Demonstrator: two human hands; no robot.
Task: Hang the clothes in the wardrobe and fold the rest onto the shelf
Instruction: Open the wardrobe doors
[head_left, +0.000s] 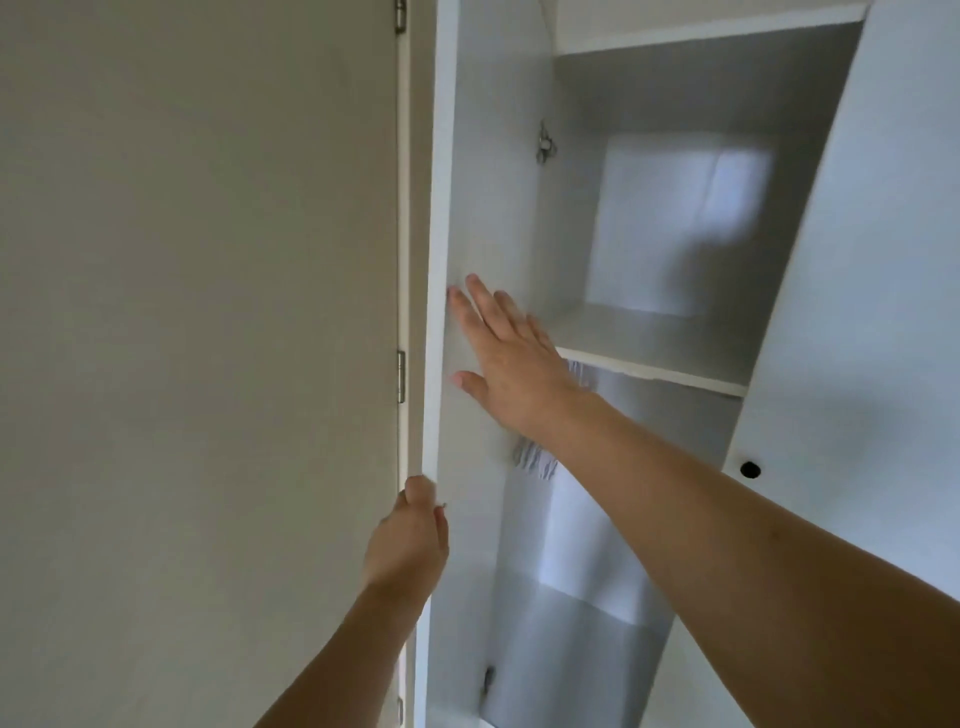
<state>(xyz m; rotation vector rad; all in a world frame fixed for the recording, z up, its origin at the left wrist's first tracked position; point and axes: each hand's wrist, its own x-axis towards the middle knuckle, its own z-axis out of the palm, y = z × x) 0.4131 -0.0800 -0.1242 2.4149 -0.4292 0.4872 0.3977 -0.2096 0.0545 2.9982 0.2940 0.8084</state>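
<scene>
At far left stands a plain beige wall (197, 312), followed by a narrow door frame with metal hinges (401, 376). Next to it, the left door (483, 182) of the white wardrobe (644, 83) stands open, its inner face toward the camera. The left hand (408, 543) grips the door's outer edge low down, fingers curled round it. Higher up, the right hand (506, 353) lies flat on the door's inner face, fingers straight and spread, thumb pointing left. Inside the wardrobe, a shelf (654, 353) crosses at mid-height, with an upper compartment above it and a second shelf near the top. Just below the mid-height shelf, partly hidden behind the right wrist, a pale striped piece of clothing (537, 462) hangs in the lower compartment; its shape is too blurred to tell. At right, the right door (872, 291) stands open, with a dark round hole (750, 469) near its lower edge.
</scene>
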